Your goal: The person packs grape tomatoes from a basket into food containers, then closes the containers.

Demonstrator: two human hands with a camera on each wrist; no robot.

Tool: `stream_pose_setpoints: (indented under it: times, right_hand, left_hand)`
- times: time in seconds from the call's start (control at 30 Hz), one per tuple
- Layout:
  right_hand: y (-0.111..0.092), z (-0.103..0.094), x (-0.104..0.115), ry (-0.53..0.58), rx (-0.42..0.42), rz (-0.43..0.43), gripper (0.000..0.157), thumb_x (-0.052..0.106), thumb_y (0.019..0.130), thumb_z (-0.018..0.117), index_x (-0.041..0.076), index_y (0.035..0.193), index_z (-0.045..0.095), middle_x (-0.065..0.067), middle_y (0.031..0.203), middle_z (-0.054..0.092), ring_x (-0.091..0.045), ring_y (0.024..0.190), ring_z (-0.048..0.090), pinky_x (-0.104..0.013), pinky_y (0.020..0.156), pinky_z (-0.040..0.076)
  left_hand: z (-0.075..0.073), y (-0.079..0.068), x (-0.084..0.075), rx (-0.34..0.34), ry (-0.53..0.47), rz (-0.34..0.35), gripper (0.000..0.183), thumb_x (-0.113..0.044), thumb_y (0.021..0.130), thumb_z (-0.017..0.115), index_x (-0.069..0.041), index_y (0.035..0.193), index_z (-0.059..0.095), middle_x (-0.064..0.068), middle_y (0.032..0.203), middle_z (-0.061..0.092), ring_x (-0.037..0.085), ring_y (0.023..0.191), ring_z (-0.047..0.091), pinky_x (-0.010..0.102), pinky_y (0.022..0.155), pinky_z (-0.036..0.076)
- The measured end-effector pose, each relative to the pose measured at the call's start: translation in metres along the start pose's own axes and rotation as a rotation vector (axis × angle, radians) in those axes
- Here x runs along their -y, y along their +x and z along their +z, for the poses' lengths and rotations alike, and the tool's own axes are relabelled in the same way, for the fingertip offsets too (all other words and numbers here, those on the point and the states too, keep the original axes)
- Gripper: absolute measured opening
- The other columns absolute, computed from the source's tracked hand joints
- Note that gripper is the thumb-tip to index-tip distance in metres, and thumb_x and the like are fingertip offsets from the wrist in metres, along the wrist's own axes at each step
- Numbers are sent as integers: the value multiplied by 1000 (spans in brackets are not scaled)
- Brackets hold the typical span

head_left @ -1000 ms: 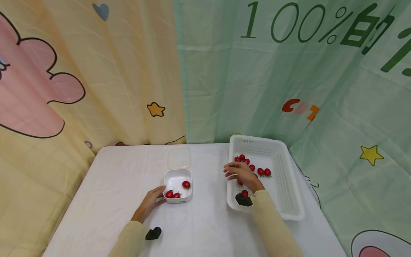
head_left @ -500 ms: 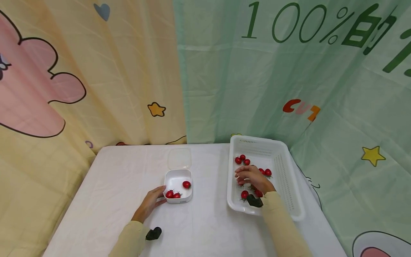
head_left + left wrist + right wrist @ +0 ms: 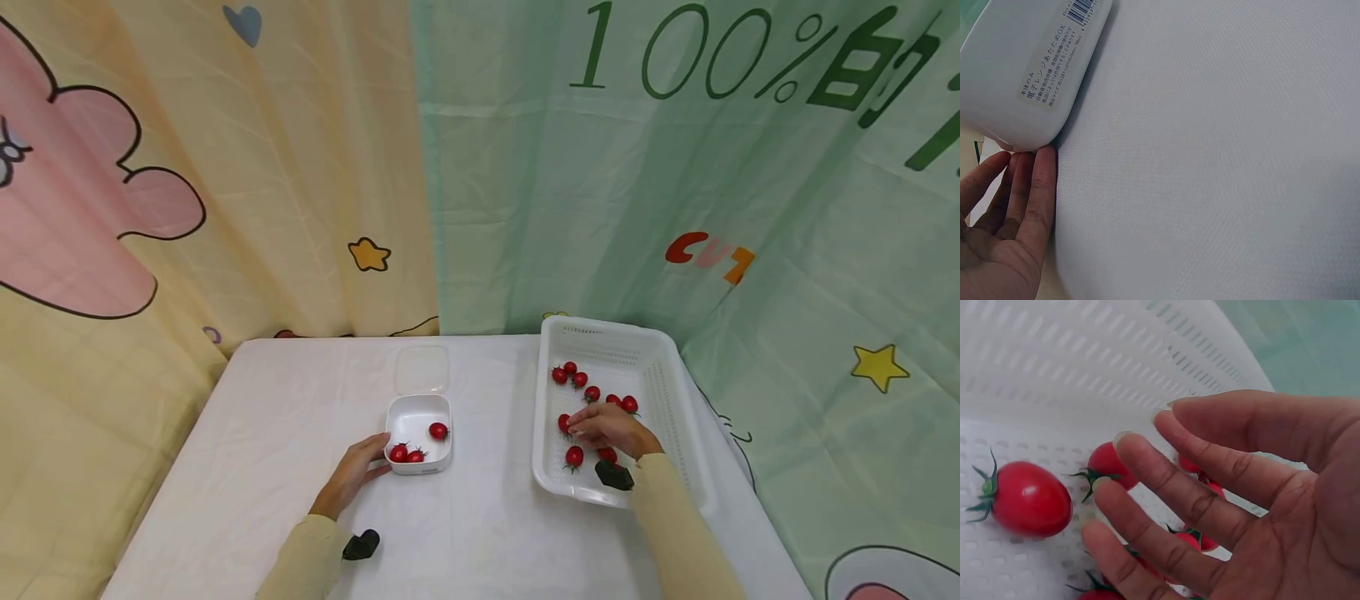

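My right hand (image 3: 617, 428) hovers over the white perforated basket (image 3: 537, 392), fingers loosely spread and holding nothing. Its fingertips overlap a red cherry tomato (image 3: 564, 423) in the head view. From the right wrist, one cherry tomato (image 3: 1032, 500) with a green calyx lies left of the fingers, and another (image 3: 1107, 464) shows just past the fingertips. My left hand (image 3: 352, 473) touches the left side of a small white square box (image 3: 420, 468). Its fingers lie straight against a lower corner of the box (image 3: 1010, 94) in the left wrist view. Three cherry tomatoes are in the box.
Behind the box lies a translucent lid (image 3: 422, 370) on the white-covered table (image 3: 480, 533). Several more cherry tomatoes (image 3: 592, 393) are scattered in the basket. Printed curtains (image 3: 510, 208) hang along the table's far and right sides.
My right hand has moved right and toward me within the basket, uncovering tomatoes near the basket's middle. The left hand stays at the box, which still holds three tomatoes.
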State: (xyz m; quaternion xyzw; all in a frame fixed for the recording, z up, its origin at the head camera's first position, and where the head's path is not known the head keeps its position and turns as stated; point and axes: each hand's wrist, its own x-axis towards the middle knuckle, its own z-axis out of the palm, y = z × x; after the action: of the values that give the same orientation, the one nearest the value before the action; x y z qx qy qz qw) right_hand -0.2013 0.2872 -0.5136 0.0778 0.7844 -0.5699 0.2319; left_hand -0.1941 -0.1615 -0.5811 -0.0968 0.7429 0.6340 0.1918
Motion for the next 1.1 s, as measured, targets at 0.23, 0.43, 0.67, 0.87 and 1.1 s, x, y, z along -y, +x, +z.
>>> stream_pose_setpoints:
  times: [0.23,0.43,0.67,0.87,1.1]
  right_hand:
    - [-4,1,-2,-54,-31,87,27,15,88,68,-4,107,69,-12,95,70,-27,83,63,-42,76,56]
    - [-4,4,-3,-50,-4,150,30,15,88,68,-5,111,67,-11,92,69,-24,77,61,-44,77,58]
    - [-2,11,-3,-50,31,186,34,14,88,68,-6,115,64,-13,100,67,-26,82,65,-45,78,58]
    - [2,15,-3,-43,61,209,32,11,87,69,-6,114,65,-12,99,68,-26,84,68,-44,79,58]
    - [6,20,-1,-79,159,220,31,9,87,67,-7,113,62,-13,102,64,-24,84,65,-39,82,57]
  left_hand:
    - [0,-1,-1,-2,3,0,63,-40,100,48,5,143,37,27,141,42,39,124,45,43,99,48]
    - [1,-2,-3,-5,1,1,63,-40,100,48,5,143,38,26,140,43,39,123,46,43,99,48]
    - [1,-1,-2,-6,8,0,63,-40,100,48,5,143,38,26,141,43,39,124,46,43,100,47]
    - [0,-1,-2,1,10,7,66,-42,99,48,6,143,36,27,141,42,40,124,45,44,100,47]
    - [-2,0,-1,2,13,4,64,-40,100,47,5,143,37,27,141,42,39,125,45,44,101,46]
